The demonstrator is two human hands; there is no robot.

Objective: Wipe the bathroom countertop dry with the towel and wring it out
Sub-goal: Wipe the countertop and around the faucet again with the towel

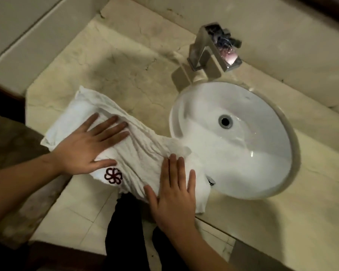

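Pressing flat, fingers spread and grasping nothing, left hand (86, 145) and right hand (173, 189) pin towel (139, 151) on table (125, 71) beside sink (233, 141).

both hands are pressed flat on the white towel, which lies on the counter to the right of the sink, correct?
Not quite. The head view shows the towel lying left of the sink, not right. Both the left hand and right hand do press flat on it.

White oval basin (262, 106), set under the stone surround, with a metal drain (225, 121) at centre. Square chrome faucet (213, 47) behind it, spout over the bowl. Pale tiled floor (82, 218) below. Dark trouser legs (125, 231) at bottom centre.
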